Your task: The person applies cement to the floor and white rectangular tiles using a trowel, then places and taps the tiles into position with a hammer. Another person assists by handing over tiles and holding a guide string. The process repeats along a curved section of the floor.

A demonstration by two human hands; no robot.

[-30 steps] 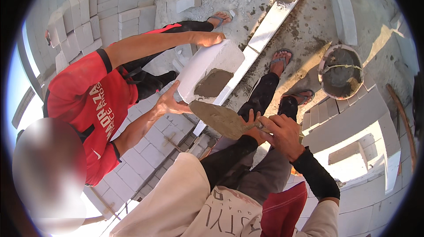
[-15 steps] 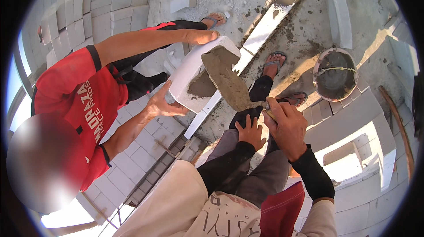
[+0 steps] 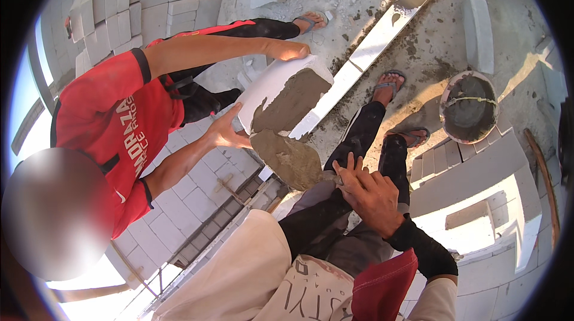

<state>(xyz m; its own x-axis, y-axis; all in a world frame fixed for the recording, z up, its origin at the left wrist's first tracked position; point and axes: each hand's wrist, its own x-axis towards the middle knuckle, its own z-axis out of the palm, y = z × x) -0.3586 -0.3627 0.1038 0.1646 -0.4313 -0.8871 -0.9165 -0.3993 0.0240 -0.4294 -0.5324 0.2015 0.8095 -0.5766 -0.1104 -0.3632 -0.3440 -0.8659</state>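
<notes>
Across the grey mortar (image 3: pixel 297 96) on the white rectangular block (image 3: pixel 266 86) in the co-worker's hands (image 3: pixel 289 50), draw the flat, mortar-coated trowel (image 3: pixel 287 159), clasped in the right hand (image 3: pixel 373 198) (left hand (image 3: pixel 351 161) mostly hidden, its grip indiscernible), at a shallow angle with even pressure.

My right hand (image 3: pixel 372 196) is closed in a grip, my left hand (image 3: pixel 351 160) half hidden behind it.
I have the right forearm (image 3: pixel 426 250), black-sleeved, slanting up and leftward from the lower right, bent so the wrist (image 3: pixel 397 226) sits in front of the body. The back of that hand faces my camera, its curled fingers directed to the upper left. My left arm (image 3: pixel 314 219) reaches up and rightward, cream cloth over its upper part and black along the forearm. Only a few fingers of that hand show, so I can't read its pose.
</notes>
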